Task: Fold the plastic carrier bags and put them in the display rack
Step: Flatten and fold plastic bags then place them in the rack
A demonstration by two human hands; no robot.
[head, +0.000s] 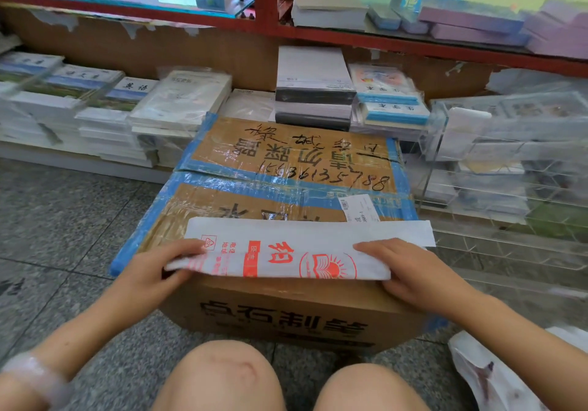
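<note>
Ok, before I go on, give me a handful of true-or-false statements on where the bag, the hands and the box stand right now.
1. The white carrier bag lies on the taped cardboard box. True.
2. Only one hand touches the bag. False: the left hand and the right hand hold opposite ends.
3. The bag's print is blue. False: it is red.
4. The bag is already in the clear display rack. False: it is still on the box.
5. Another white bag lies on the floor at lower right. True.
</note>
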